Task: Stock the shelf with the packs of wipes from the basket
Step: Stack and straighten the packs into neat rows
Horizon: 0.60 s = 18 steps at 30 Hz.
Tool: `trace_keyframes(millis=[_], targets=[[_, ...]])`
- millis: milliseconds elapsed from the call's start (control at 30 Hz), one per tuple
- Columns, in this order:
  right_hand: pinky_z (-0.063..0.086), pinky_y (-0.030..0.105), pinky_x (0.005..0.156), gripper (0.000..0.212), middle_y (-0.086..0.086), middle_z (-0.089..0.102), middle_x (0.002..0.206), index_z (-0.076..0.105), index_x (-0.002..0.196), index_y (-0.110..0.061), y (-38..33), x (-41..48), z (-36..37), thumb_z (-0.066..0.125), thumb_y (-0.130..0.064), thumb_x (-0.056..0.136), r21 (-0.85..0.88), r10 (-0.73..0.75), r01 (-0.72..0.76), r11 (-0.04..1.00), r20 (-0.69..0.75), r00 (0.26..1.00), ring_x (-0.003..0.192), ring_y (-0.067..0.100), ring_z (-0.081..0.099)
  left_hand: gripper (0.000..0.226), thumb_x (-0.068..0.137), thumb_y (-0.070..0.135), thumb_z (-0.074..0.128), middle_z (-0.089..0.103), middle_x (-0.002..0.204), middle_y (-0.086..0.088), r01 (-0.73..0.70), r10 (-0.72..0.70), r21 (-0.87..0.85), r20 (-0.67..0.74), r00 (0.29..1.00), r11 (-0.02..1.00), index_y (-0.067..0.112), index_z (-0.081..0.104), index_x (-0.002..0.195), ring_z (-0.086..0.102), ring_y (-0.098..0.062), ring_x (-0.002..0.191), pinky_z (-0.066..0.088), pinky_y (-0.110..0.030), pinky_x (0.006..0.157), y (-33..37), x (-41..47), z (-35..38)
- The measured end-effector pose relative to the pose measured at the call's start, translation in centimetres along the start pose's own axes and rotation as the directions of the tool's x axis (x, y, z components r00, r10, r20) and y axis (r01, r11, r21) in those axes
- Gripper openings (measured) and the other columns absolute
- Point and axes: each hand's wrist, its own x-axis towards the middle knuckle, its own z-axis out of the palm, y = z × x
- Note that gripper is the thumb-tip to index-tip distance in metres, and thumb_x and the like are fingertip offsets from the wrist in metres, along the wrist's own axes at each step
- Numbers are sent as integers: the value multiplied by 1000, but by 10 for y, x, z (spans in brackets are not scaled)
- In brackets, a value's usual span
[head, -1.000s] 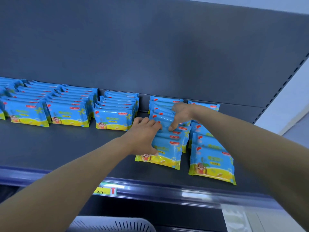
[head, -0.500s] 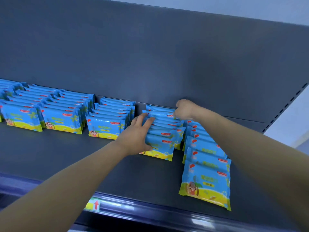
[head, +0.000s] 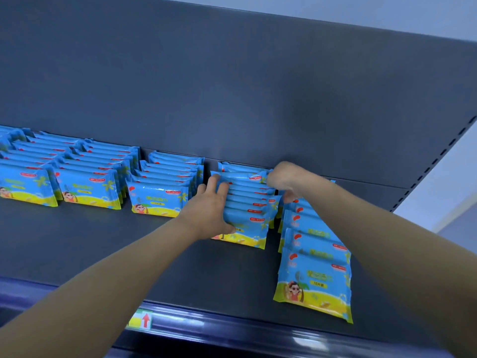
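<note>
Blue and yellow packs of wipes stand in rows on a dark grey shelf (head: pixel 77 244). My left hand (head: pixel 210 210) presses flat against the left side and front of one upright row of packs (head: pixel 247 202), thumb under the front pack. My right hand (head: pixel 286 180) is curled at the back right of that same row, fingers on the rear packs. To the right a slumped row of packs (head: pixel 315 275) leans forward toward the shelf's front edge. The basket is out of view.
Three tidy rows of packs (head: pixel 160 192) fill the shelf to the left. The shelf's back panel (head: pixel 232 86) rises behind. A dark blue price rail (head: pixel 232 329) with a yellow tag and red arrow (head: pixel 144 320) runs along the front edge.
Both hands have pushed the middle row back and upright against the back panel. The view has tilted up, so the white basket below has left the frame.
</note>
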Motion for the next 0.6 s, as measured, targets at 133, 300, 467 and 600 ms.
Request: trace_keyframes(millis=[133, 300, 467, 600], targets=[[52, 38, 83, 33, 21, 55, 127, 52, 121, -4, 4, 1, 16, 48, 4, 90, 186, 50, -73, 980, 125, 991, 90, 26, 57, 112, 66, 42, 79, -4, 154, -3, 38, -31, -90, 77, 997, 995, 20, 5, 147, 46, -28, 122, 44, -34, 93, -5, 0, -4], [50, 39, 95, 32, 21, 60, 124, 50, 125, 5, 8, 6, 20, 43, 3, 94, 353, 95, -132, 926, 120, 988, 113, 34, 60, 121, 63, 41, 82, -16, 155, -5, 80, -65, -131, 113, 991, 988, 19, -1, 149, 45, -28, 126, 41, -32, 97, -8, 6, -5], [52, 44, 91, 45, 20, 49, 134, 35, 139, -3, 9, 14, 28, 41, -2, 94, 401, 72, -68, 914, 5, 997, 97, 26, 54, 125, 57, 44, 84, -21, 152, -3, 57, -41, -95, 153, 987, 994, 19, 1, 147, 34, -28, 133, 39, -35, 101, -8, 8, -4], [56, 45, 82, 48, 10, 49, 106, 36, 140, -17, 8, 21, 30, 40, -4, 94, 167, 0, 11, 986, -71, 997, 87, 28, 52, 129, 58, 48, 82, -24, 152, 1, 31, -25, -39, 158, 987, 999, 31, -9, 147, 30, -32, 134, 42, -43, 101, -12, 11, -3]])
